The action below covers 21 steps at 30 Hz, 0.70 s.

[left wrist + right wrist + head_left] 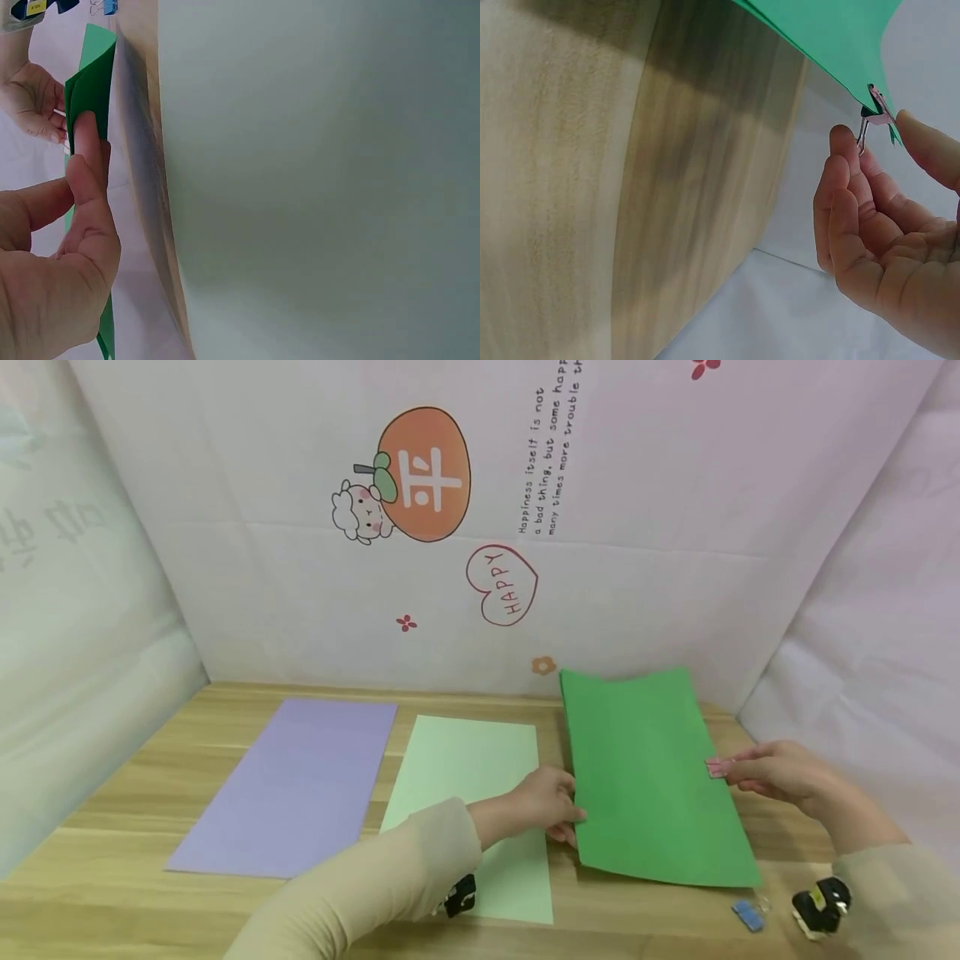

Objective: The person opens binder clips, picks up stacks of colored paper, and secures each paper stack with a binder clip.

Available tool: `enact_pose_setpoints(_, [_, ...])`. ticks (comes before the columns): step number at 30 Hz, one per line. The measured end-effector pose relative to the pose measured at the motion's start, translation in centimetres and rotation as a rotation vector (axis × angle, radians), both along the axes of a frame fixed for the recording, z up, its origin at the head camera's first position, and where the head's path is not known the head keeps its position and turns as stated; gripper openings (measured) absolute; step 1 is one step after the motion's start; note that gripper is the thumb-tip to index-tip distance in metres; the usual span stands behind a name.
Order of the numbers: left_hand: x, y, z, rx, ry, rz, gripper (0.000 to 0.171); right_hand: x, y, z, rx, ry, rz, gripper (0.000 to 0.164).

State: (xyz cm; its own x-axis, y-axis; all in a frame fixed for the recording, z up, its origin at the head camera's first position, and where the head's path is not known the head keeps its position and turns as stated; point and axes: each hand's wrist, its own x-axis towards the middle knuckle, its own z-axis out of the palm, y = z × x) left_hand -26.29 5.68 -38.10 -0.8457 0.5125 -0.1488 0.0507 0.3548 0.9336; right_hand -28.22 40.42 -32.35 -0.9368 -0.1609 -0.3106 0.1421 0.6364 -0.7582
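Green paper sheets (645, 777), lying together, are held raised at the right of the table, their top sheet slightly bowed. My left hand (543, 797) grips their left edge, thumb on top and fingers beneath. On the opposite edge sits a pink binder clip (717, 767), which my right hand (783, 772) holds between thumb and fingers. In the right wrist view the clip's wire handle points away from the paper toward the fingertips (842, 136). The left wrist view shows the sheets edge-on, a corner curling over.
A pale green sheet (472, 752) lies under my left forearm, with a purple sheet (300, 785) farther left. A blue binder clip (747, 915) rests on the wooden table (112, 827) near my right sleeve. Printed white cloth (300, 610) hangs behind and at the sides.
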Motion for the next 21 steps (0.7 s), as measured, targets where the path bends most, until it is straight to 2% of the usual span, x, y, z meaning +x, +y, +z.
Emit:
enact_pose_setpoints(2, [-0.2,0.0,0.0,-0.005,-0.026,0.004,0.036,-0.2,0.1,-0.2,-0.017,-0.012,0.005,0.037])
enact_pose_setpoints(4, [-0.2,0.0,0.1,-0.010,-0.042,0.011,0.019,-0.4,0.3,-0.5,-0.026,-0.026,0.007,0.036])
enact_pose_setpoints(7, [-0.4,0.1,0.1,-0.013,-0.059,0.019,0.014,-0.6,0.4,-0.8,-0.033,-0.041,0.010,0.035])
enact_pose_setpoints(13, [-0.7,0.4,-0.2,-0.026,-0.083,0.005,0.023,-1.0,-0.1,-1.2,0.004,-0.050,-0.017,0.035])
enact_pose_setpoints(14, [-0.7,0.4,-0.2,-0.033,-0.085,-0.003,0.021,-1.1,-0.2,-1.3,0.018,-0.054,-0.025,0.035])
enact_pose_setpoints(19, [-0.4,0.2,-0.5,-0.057,-0.094,-0.020,0.034,-1.4,-0.7,-1.7,0.065,-0.066,-0.032,0.034])
enact_pose_setpoints(21, [-0.3,0.1,-0.6,-0.062,-0.096,-0.023,0.027,-1.5,-0.8,-2.0,0.074,-0.067,-0.026,0.033])
